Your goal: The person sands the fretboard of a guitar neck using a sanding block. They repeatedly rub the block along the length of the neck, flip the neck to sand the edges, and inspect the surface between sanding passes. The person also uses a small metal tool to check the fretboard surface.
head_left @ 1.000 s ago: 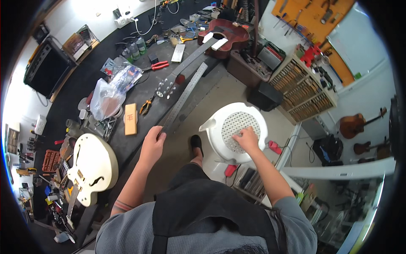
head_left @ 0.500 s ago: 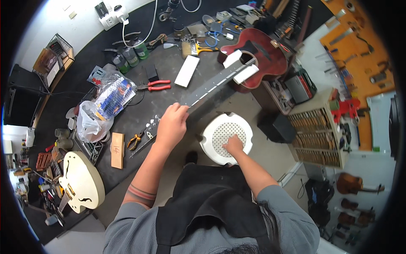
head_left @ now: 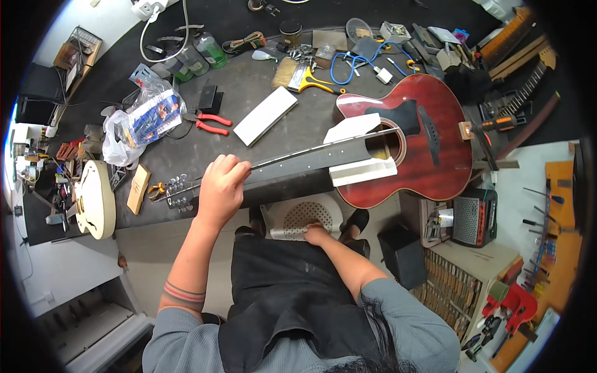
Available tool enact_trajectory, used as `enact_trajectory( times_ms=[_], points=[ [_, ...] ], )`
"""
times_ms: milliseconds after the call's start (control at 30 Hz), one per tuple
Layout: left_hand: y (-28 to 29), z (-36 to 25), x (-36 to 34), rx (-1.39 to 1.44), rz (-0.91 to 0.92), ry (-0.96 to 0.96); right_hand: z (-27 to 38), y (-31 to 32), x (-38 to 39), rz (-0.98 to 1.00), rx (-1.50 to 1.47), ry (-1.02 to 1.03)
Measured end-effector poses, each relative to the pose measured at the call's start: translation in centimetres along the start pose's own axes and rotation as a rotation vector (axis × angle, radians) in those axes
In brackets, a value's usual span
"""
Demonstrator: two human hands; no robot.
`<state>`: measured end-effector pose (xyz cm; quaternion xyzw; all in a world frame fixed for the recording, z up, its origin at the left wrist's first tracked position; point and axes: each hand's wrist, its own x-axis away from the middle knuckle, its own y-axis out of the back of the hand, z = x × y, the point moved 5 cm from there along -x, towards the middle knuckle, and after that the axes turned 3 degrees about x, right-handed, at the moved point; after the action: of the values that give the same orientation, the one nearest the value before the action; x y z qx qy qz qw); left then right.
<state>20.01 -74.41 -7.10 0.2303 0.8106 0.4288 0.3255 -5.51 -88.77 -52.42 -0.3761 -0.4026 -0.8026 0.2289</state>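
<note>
A red acoustic guitar lies face up on the dark workbench, its neck reaching left. My left hand is closed round the guitar neck near the headstock. Two white pieces, one sheet-like and one folded, lie on the guitar top on either side of the fretboard end. Low in front of me, my right hand grips the near edge of a white stool with a perforated seat. Its fingertips are partly hidden.
On the bench lie a long white block, red-handled pliers, a yellow-handled brush, a plastic bag and a wooden block. A cream guitar body stands at the left. A black box is on the floor.
The view has swung, bringing the guitar lower and more level. The stool has come closer to the bench, between my feet. My right hand has shifted from its seat to its near edge.
</note>
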Motion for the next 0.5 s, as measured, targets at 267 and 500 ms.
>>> enact_trajectory(
  times_ms=[267, 500],
  points=[
    [-2.6, 0.2, 0.4, -0.001, 0.039, -0.051, -4.3, -6.0, -4.9, 0.275, 0.121, 0.1],
    [-3.3, 1.4, -0.1, 0.001, 0.062, -0.065, -4.5, -5.5, -6.8, 0.358, 0.162, 0.125]
  ],
)
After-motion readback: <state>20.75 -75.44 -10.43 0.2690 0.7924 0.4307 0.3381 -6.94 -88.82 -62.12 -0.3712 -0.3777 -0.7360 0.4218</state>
